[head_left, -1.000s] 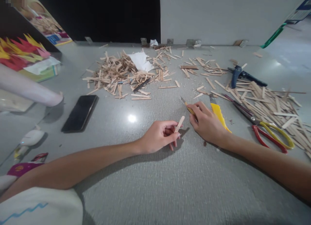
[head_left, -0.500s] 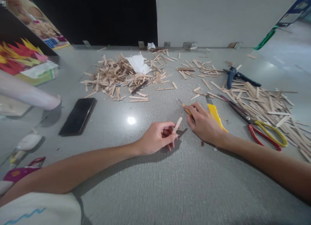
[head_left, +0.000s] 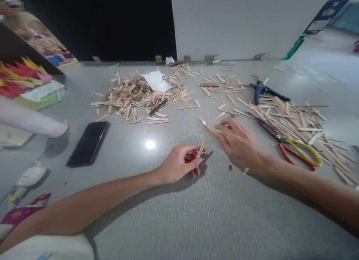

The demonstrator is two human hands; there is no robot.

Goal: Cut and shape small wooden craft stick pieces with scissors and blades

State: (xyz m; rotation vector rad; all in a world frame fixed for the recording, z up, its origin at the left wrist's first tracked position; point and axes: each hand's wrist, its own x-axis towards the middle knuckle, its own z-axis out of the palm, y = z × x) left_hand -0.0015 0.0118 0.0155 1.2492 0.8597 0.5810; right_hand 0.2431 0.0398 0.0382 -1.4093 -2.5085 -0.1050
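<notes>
My left hand (head_left: pixel 181 161) is closed, pinching a short wooden craft stick (head_left: pixel 201 148) with dark marks on it between thumb and fingers, tilted upward above the grey table. Just to the right, my right hand (head_left: pixel 238 140) hovers low, palm down and slightly blurred, its fingers loosely bent and apart. Beside its fingertips, a thin orange craft knife (head_left: pixel 209 128) lies on the table, pointing away to the left. The yellow utility knife does not show now; my right hand covers the place where it lay.
Loose wooden sticks (head_left: pixel 120 95) with white tissue (head_left: pixel 157 81) are heaped at the back left; more sticks (head_left: pixel 297 118) lie right, near red-and-yellow-handled pliers (head_left: pixel 300 151) and a dark blue clamp-like tool (head_left: pixel 259 91). A black phone (head_left: pixel 89 143) lies left. An upright panel (head_left: pixel 246 24) stands behind.
My right hand has moved to the right, off the craft knife and over the yellow utility knife. My left hand keeps the craft stick. The camera view has shifted slightly.
</notes>
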